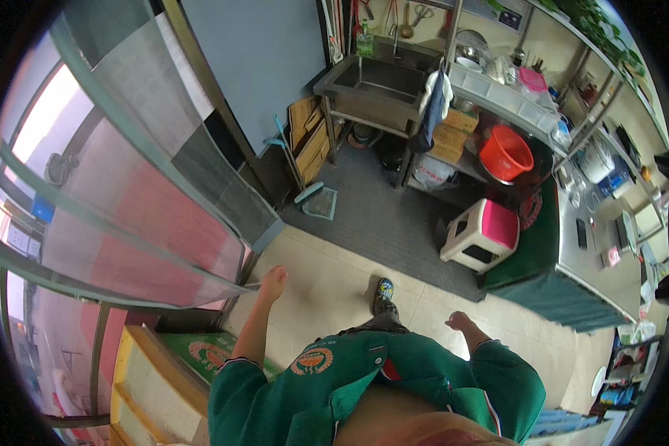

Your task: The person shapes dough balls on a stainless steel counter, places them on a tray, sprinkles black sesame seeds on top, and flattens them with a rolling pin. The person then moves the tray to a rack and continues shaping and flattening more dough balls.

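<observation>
My left hand (274, 283) hangs low on the left, beside the lower corner of a glass door (156, 245). Whether it touches the door is unclear, and its fingers are mostly hidden from above. On the other side of my body, my right hand (460, 322) is held out over the pale tiled floor (323, 279), fingers too foreshortened to read. No object shows in either hand. One shoe (385, 290) is on the tiles before me, near the edge of a dark ribbed mat (362, 206).
Ahead stands a metal sink (387, 78). A broom and dustpan (320, 202) lean by flattened cardboard (312, 139). On the right are a stool (482, 234) with a pink seat, a red plastic basin (506, 153) and a metal-topped counter (596, 267). A wooden-framed cabinet (156, 384) stands left.
</observation>
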{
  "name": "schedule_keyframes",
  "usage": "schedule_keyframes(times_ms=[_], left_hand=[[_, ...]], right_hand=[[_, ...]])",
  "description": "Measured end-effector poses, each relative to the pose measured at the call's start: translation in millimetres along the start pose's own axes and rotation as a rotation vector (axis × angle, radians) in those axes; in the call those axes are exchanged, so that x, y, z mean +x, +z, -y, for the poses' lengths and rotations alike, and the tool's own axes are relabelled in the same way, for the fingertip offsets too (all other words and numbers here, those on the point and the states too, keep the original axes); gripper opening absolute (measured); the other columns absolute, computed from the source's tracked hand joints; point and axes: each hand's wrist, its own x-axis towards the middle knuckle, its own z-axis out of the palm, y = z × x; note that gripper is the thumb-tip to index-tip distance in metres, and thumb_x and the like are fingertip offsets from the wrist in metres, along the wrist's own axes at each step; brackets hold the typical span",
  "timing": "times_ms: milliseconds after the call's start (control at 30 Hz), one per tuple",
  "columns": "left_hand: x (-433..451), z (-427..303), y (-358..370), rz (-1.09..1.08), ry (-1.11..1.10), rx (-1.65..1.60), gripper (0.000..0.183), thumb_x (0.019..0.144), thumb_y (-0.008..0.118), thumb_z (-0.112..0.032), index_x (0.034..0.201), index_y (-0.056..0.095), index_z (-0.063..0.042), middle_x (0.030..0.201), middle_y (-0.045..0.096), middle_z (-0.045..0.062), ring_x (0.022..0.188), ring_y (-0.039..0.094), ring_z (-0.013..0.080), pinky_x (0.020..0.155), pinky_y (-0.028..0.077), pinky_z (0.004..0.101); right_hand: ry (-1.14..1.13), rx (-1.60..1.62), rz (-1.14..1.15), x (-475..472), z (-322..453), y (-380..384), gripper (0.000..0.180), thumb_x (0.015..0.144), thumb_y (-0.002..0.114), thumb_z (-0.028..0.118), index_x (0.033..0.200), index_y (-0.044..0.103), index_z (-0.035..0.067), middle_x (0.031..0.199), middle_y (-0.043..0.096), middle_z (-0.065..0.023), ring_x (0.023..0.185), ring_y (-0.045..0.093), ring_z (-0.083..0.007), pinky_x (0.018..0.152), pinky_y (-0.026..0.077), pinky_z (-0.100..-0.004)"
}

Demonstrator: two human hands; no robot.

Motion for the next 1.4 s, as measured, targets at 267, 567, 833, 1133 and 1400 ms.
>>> schedule_keyframes(times_ms=[267,567,833,1133,1400], left_hand=[[44,28,106,0.381,-0.396,0.387,0.043,0.096,0.047,-0.043,0.099,0.069,-0.006,0.103,0.069,0.020,0.098,0.065,0.0397,0.085,0.051,0.0491],[27,19,140,0.667,-0.907,0.199,0.036,0.094,0.053,-0.037,0.090,0.069,-0.005,0.093,0.069,0.022,0.090,0.065,0.0412,0.081,0.052,0.0472],[341,33,119,-0.097,-0.728,0.009,0.033,0.092,0.059,-0.033,0.098,0.069,-0.003,0.094,0.069,0.025,0.096,0.064,0.0446,0.081,0.054,0.0455],[506,-54,50,-0.386,-0.710,0.098,0.035,0.096,0.059,-0.033,0.112,0.064,-0.002,0.103,0.068,0.023,0.098,0.066,0.0397,0.084,0.052,0.0427],[413,-71,166,0.149,-1.214,0.051,0.049,0.094,0.057,-0.042,0.120,0.062,-0.001,0.113,0.068,0.021,0.109,0.062,0.0347,0.095,0.048,0.0428]], right_hand=[[-0.322,0.040,-0.339,192,59,-437,0.043,0.092,0.056,0.033,0.122,0.062,0.003,0.112,0.064,-0.0255,0.107,0.061,-0.0410,0.091,0.050,-0.0504],[-0.557,0.185,-0.996,328,238,-846,0.039,0.089,0.068,0.026,0.121,0.063,0.004,0.110,0.067,-0.0210,0.101,0.065,-0.0392,0.086,0.053,-0.0454],[-0.327,-0.044,-1.512,433,237,-1119,0.038,0.093,0.062,0.037,0.115,0.066,0.006,0.140,0.053,-0.0129,0.125,0.051,-0.0341,0.101,0.043,-0.0501],[0.247,-0.310,-1.405,554,180,-1407,0.074,0.095,0.050,0.056,0.152,0.034,0.013,0.163,0.019,-0.0051,0.151,0.012,-0.0296,0.114,0.016,-0.0670],[-0.199,-0.195,-1.697,681,110,-1503,0.082,0.088,0.063,0.054,0.152,0.031,0.014,0.159,0.029,-0.0117,0.143,0.035,-0.0304,0.113,0.032,-0.0460]])
